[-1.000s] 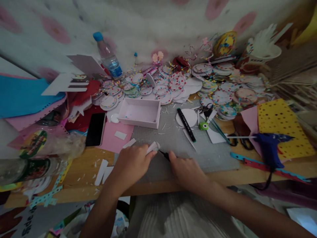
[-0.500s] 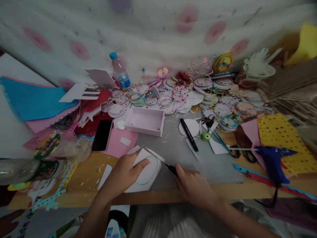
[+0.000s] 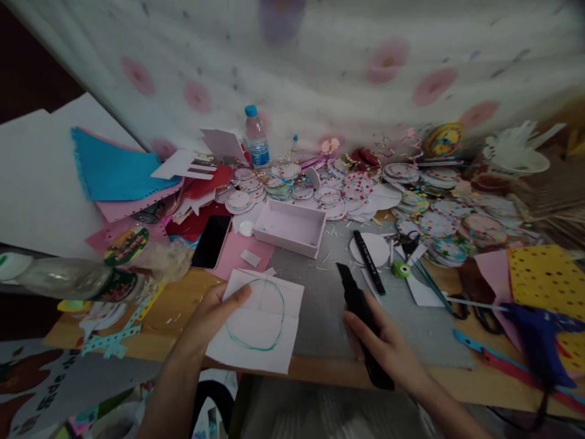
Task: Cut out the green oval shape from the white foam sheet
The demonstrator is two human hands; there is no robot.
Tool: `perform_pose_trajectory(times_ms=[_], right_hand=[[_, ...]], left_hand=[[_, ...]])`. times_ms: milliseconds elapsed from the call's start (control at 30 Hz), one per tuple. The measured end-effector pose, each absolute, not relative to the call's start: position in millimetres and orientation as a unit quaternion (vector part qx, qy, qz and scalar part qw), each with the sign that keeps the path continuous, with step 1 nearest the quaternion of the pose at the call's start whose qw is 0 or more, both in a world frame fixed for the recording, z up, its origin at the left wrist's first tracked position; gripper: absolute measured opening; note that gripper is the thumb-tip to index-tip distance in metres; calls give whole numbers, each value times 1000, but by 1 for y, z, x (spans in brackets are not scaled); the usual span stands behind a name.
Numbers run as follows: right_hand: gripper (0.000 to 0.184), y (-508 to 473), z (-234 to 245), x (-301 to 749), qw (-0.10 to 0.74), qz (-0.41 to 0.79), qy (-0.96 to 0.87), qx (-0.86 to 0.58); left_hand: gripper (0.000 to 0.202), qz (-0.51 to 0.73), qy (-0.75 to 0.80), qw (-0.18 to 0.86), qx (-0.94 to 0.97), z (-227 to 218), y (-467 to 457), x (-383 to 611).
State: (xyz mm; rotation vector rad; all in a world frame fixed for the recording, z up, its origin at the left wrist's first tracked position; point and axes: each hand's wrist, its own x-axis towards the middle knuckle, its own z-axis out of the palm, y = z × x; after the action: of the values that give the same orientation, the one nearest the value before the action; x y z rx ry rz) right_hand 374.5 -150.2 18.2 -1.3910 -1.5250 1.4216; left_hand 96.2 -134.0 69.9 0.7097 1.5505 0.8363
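My left hand (image 3: 211, 312) holds a white sheet of paper (image 3: 262, 322) by its left edge, thumb on top. The sheet is unfolded, creased, and has a green oval drawn on it. It lies over the near edge of the grey cutting mat (image 3: 322, 291). My right hand (image 3: 388, 342) is closed around a black marker (image 3: 361, 317), whose tip points away from me over the mat.
A pink open box (image 3: 290, 228), a second black marker (image 3: 368, 270), a phone (image 3: 211, 240) and a water bottle (image 3: 255, 137) lie beyond. Several decorated paper discs (image 3: 356, 189) cover the back. A blue glue gun (image 3: 539, 341) and scissors (image 3: 475, 308) sit at right.
The folded paper was opened out flat and pulled toward me by my left hand. My right hand lifted the black marker off the mat. The view tilted down and right.
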Motion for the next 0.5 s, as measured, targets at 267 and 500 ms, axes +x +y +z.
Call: perform_pose_trajectory(times_ms=[267,500], right_hand=[[39,-137,34,336,348,722,-358,-480],[42,-135,22,341,414,758,-185,-469]], left_hand=[[36,284,650,590,386,50,-142,112],[33,292,596,620,419,46,-141,128]])
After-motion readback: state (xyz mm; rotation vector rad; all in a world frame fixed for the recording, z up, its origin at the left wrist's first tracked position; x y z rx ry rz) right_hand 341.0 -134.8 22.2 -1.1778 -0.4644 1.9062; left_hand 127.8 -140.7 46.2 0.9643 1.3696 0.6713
